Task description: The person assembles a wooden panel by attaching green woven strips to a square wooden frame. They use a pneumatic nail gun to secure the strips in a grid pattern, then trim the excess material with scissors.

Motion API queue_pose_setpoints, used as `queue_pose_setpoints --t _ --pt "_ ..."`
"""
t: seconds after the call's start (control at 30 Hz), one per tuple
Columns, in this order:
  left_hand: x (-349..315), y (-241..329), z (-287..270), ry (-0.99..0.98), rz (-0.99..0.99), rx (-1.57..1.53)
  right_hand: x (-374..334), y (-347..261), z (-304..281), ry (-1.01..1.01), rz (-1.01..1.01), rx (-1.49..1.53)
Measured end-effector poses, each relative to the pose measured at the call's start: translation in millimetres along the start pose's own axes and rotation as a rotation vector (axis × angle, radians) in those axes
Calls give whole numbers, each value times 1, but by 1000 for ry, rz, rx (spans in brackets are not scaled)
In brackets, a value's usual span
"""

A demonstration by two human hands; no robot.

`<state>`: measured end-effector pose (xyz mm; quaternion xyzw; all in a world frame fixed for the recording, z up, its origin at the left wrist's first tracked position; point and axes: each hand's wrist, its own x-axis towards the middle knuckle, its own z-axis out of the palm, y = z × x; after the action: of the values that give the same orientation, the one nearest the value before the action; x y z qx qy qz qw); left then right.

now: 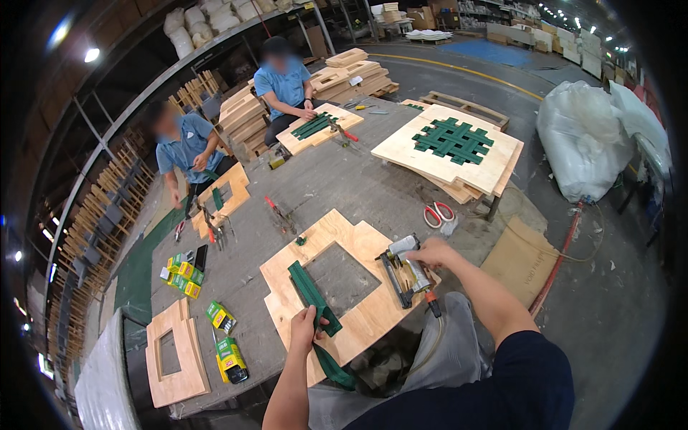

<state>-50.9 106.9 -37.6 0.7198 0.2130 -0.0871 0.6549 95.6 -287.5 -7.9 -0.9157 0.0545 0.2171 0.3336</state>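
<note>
A plywood frame (358,322) with a square opening and stepped corners lies in front of me on the table. Along the left side of the opening runs a green webbing strap (309,289), its loose end hanging past the near edge. My left hand (307,331) is closed on this strap at the frame's near left. At the frame's right edge sits a pneumatic staple gun (405,266), a hose attached to its lower end. My right hand (432,255) is closed around its handle. A small green scrap (300,241) rests at the frame's far left edge.
Red-handled scissors (438,214) lie right of the frame; pliers (278,213) lie beyond it. Small yellow-green boxes (231,358) and another plywood frame (175,358) are at left. A woven panel (453,140) tops a stack at far right. Two co-workers (283,86) work across the table.
</note>
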Motion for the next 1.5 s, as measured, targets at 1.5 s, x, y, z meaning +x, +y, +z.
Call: queue_pose_setpoints --t 1.5 --pt "-43 16 -15 -141 -47 -237 -34 -95 103 -368 -1263 -877"
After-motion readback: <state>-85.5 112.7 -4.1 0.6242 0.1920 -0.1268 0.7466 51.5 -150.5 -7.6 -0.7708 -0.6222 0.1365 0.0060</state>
